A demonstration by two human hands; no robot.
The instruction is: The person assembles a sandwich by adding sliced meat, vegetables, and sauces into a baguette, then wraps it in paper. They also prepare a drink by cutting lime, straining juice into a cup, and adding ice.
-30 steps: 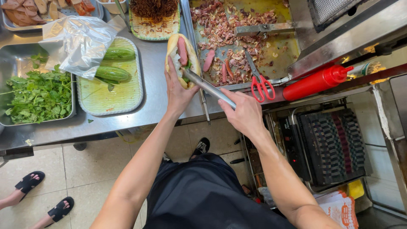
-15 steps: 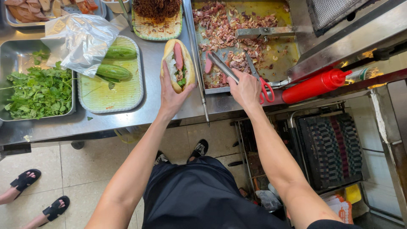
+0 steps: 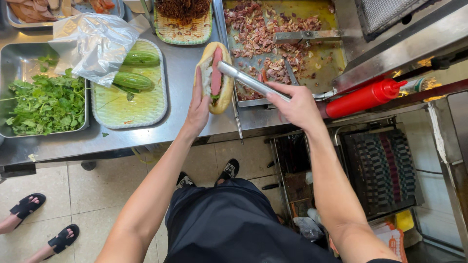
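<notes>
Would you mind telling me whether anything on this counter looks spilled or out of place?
Only small things: a green leaf scrap lies on the bare counter below the cucumber tray, and a crumpled plastic bag sprawls across that tray and the herb pan. Nothing looks damaged.

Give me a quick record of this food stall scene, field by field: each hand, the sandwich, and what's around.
left hand: cradles split bread roll over steel counter
right hand: grips metal tongs, tips at the roll
roll filling: pink meat slices
right side: tray of chopped meat, red squeeze bottle
left side: cucumbers, herbs
</notes>
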